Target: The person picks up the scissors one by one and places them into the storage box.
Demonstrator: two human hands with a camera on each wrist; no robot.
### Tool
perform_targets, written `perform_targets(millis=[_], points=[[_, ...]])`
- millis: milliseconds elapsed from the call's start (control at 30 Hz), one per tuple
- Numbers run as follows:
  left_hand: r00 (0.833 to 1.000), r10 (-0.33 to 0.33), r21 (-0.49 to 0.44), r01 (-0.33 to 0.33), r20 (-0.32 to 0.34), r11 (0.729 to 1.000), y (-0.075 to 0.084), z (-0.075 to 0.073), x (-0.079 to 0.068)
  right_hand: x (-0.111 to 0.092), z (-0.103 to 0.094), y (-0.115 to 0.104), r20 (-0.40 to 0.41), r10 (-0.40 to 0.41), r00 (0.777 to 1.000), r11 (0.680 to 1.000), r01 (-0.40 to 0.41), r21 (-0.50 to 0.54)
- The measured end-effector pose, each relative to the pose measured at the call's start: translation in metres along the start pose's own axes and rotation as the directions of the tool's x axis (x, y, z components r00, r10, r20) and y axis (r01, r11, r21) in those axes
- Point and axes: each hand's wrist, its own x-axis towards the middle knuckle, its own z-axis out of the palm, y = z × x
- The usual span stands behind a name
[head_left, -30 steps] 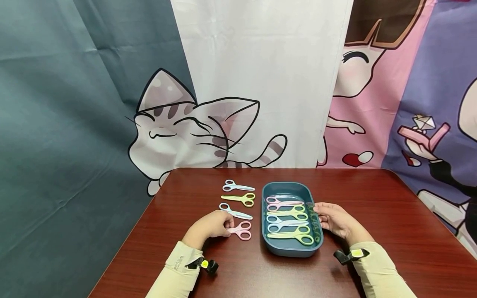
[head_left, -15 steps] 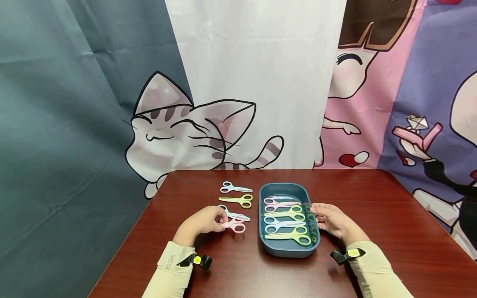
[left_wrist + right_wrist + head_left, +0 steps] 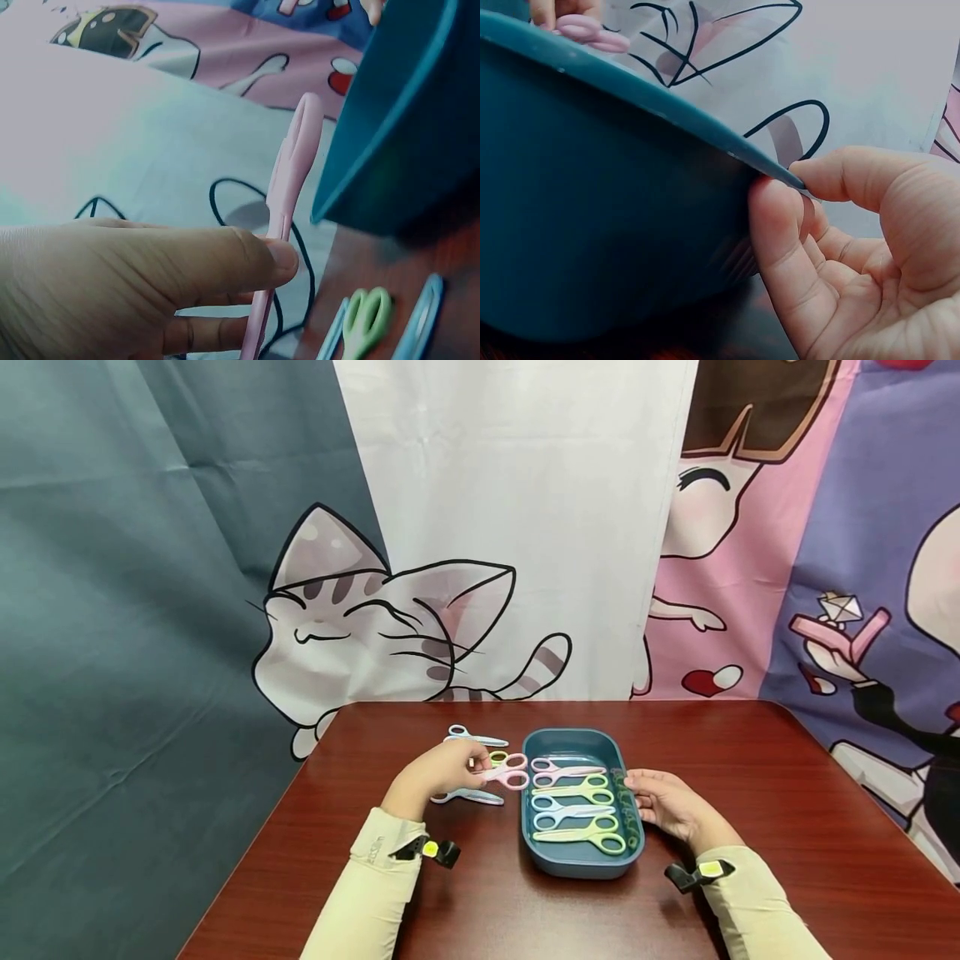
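Pink scissors [image 3: 512, 773] are pinched by their blade end between the thumb and fingers of my left hand [image 3: 448, 769], handles pointing right. They hang above the table beside the left rim of a blue-green tray [image 3: 581, 865]. In the left wrist view the scissors [image 3: 294, 165] stand edge-on, above the thumb. My right hand [image 3: 675, 803] pinches the tray's right rim, thumb on one side and finger on the other, as the right wrist view shows at the rim [image 3: 727, 154]. Inside the tray lie pink scissors [image 3: 567, 772], light blue scissors [image 3: 572, 812] and green scissors [image 3: 579, 835], among others.
On the dark red table [image 3: 480, 893], left of the tray, lie light blue scissors [image 3: 480, 740], partly hidden green scissors [image 3: 498, 757] and another light blue pair, the nearer blue scissors [image 3: 480, 796]. A printed cloth [image 3: 525, 527] hangs behind the table.
My left hand has lifted the pink scissors off the table and carried them away from me and then right, toward the tray. My right hand stays on the rim.
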Motion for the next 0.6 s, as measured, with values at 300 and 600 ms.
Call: perform_targets(millis=[300, 600], points=[[1.000, -0.030, 0.035, 0.030, 0.008, 0.999, 0.035, 0.000, 0.033, 0.000, 0.001, -0.001, -0.003, 0.004, 1.000, 1.000, -0.004, 0.016], [0.999, -0.040, 0.192, 0.034, 0.029, 0.981, 0.067, 0.011, 0.061, 0.000, 0.000, 0.000, -0.018, 0.005, 1.000, 1.000, -0.004, 0.020]])
